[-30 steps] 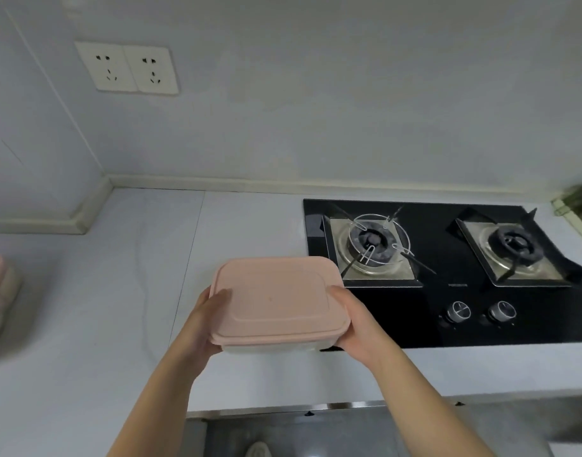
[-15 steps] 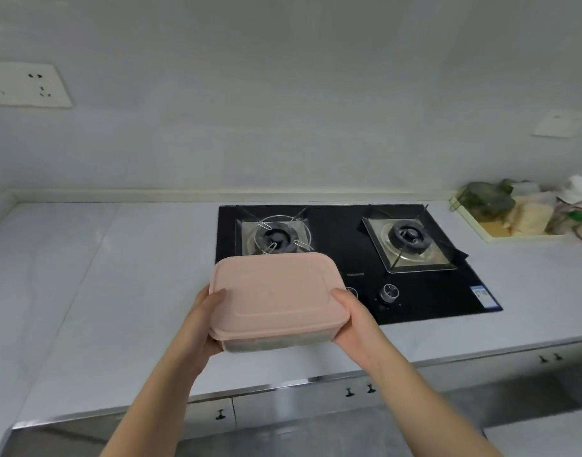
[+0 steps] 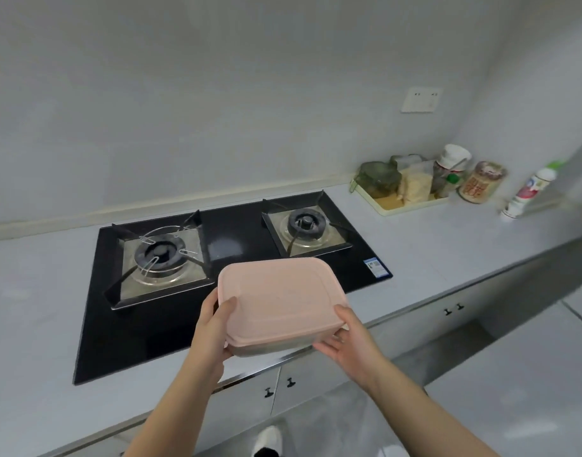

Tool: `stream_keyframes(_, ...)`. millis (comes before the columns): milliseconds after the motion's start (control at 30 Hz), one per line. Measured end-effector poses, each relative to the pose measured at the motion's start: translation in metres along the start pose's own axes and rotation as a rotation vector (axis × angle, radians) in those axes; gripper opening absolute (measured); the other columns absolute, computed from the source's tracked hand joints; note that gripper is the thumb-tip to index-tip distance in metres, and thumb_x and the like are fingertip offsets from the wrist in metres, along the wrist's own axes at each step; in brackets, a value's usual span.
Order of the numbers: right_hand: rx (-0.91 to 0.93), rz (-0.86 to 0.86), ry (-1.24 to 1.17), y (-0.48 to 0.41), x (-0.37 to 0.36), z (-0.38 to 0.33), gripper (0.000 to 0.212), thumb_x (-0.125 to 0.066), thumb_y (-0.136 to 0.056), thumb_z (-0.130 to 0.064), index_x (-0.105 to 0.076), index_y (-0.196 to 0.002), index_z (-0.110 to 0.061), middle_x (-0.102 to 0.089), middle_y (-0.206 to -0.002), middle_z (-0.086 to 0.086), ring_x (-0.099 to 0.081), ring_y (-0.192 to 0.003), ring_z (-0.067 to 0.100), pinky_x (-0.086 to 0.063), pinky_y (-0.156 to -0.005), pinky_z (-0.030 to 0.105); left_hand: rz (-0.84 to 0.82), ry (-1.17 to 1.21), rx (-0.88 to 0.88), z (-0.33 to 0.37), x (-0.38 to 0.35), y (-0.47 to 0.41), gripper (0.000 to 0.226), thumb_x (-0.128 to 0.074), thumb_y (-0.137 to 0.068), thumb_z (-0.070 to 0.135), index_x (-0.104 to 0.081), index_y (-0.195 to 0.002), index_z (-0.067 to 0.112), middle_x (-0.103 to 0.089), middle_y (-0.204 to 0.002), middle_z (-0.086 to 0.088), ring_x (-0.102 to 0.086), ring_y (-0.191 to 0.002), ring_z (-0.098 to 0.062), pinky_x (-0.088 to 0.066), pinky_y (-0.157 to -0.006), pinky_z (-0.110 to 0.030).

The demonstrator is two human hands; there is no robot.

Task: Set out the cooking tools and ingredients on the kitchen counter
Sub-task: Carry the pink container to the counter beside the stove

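- While it hangs over the hob's (image 3: 118, 341) front right corner and the tabletop (image 3: 448, 245) edge, the box (image 3: 279, 298) sits between both hands: pink lid on, clear base, slightly tilted. No writing can be made out on the lid.
- Left grip (image 3: 213, 328): clamped on the box's left end, thumb on the lid, other fingers mostly hidden.
- Right grip (image 3: 352, 344): clamped on the box's near right corner, thumb on the lid edge, fingers under the base.
- Hob: black glass, two burners, set into the tabletop.
- Sticker (image 3: 377, 268): blue-edged, on the hob's front right corner, print too small to read.
- Tray (image 3: 411, 207): pale, at the back right, holding a green tub (image 3: 378, 179) and a bag (image 3: 415, 189).
- Jar (image 3: 481, 186): just right of the tray, red print, unreadable.
- Bottle (image 3: 527, 192): white, green cap, red-and-blue label, blurred.
- Socket (image 3: 421, 99): white, on the wall above the tray.
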State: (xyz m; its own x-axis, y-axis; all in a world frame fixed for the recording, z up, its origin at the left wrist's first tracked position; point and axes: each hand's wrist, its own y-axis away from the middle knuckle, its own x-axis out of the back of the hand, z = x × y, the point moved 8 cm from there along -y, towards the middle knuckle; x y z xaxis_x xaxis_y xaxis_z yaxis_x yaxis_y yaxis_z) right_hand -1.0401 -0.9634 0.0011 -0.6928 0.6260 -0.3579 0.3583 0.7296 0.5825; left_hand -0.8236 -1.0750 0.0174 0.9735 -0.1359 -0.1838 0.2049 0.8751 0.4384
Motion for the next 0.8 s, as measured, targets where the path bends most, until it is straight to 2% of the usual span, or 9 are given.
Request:
stream_keyframes(100, 0.006, 0.09, -0.066, -0.012, 0.041, -0.02, 0.019, -0.052, -0.097, -0.027, -0.05, -0.114, -0.02, -0.06, -0.112, 0.017, -0.061, -0.102, 0.031, -0.05, -0.093, 0.047, -0.035, -0.039, 0.021, -0.007, -0.053, -0.014, 0.039, -0.049, -0.095, 0.03, -0.044, -0.133, 0.039, -0.055, -0.122, 0.008, -0.055, -0.107, -0.022, -0.052, -0.072, -0.041)
stream_keyframes(200, 0.051, 0.159, -0.066, -0.029, 0.084, -0.045, 0.013, -0.051, -0.097, -0.028, -0.055, -0.107, -0.021, -0.061, -0.114, 0.015, -0.062, -0.104, 0.032, -0.05, -0.094, 0.047, -0.101, -0.071, 0.064, -0.017, -0.109, -0.034, 0.041, -0.049, -0.095, 0.03, -0.042, -0.135, 0.04, -0.054, -0.123, 0.005, -0.054, -0.107, -0.024, -0.052, -0.069, -0.04)
stream_keyframes(267, 0.078, 0.204, -0.056, -0.041, 0.113, -0.066, 0.012, -0.051, -0.097, -0.03, -0.056, -0.105, -0.022, -0.06, -0.114, 0.015, -0.061, -0.106, 0.034, -0.05, -0.097, 0.049, -0.162, -0.081, 0.08, -0.023, -0.148, -0.049, 0.042, -0.05, -0.095, 0.029, -0.043, -0.135, 0.04, -0.055, -0.123, 0.003, -0.055, -0.107, -0.025, -0.054, -0.075, -0.044)
stream_keyframes(367, 0.127, 0.259, -0.043, -0.065, 0.158, -0.11, 0.019, -0.051, -0.097, -0.03, -0.058, -0.112, -0.023, -0.063, -0.11, 0.014, -0.062, -0.104, 0.034, -0.053, -0.093, 0.047, -0.245, -0.074, 0.1, -0.032, -0.216, -0.078, 0.043, -0.051, -0.093, 0.027, -0.045, -0.134, 0.04, -0.06, -0.121, 0.003, -0.058, -0.107, -0.026, -0.054, -0.082, -0.048)
stream_keyframes(600, 0.148, 0.355, 0.016, -0.111, 0.251, -0.221, 0.019, -0.048, -0.099, -0.03, -0.059, -0.113, -0.023, -0.065, -0.101, 0.009, -0.061, -0.091, 0.026, -0.055, -0.081, 0.04, -0.426, -0.115, 0.203, -0.052, -0.365, -0.125, 0.046, -0.05, -0.095, 0.025, -0.042, -0.138, 0.041, -0.061, -0.125, 0.001, -0.058, -0.112, -0.029, -0.054, -0.086, -0.052)
stream_keyframes(733, 0.156, 0.394, -0.061, -0.138, 0.3, -0.254, 0.022, -0.047, -0.1, -0.028, -0.059, -0.114, -0.016, -0.062, -0.093, 0.007, -0.059, -0.082, 0.022, -0.054, -0.076, 0.039, -0.44, -0.235, 0.226, -0.065, -0.433, -0.147, 0.044, -0.046, -0.099, 0.023, -0.039, -0.141, 0.033, -0.054, -0.129, -0.002, -0.052, -0.114, -0.03, -0.052, -0.086, -0.05)
stream_keyframes(800, 0.137, 0.44, -0.122, -0.15, 0.32, -0.255, 0.022, -0.047, -0.1, -0.028, -0.059, -0.113, -0.015, -0.059, -0.087, 0.005, -0.056, -0.074, 0.019, -0.054, -0.072, 0.038, -0.412, -0.293, 0.24, -0.072, -0.456, -0.153, 0.044, -0.044, -0.099, 0.026, -0.036, -0.142, 0.035, -0.052, -0.127, -0.002, -0.051, -0.112, -0.031, -0.05, -0.088, -0.05)
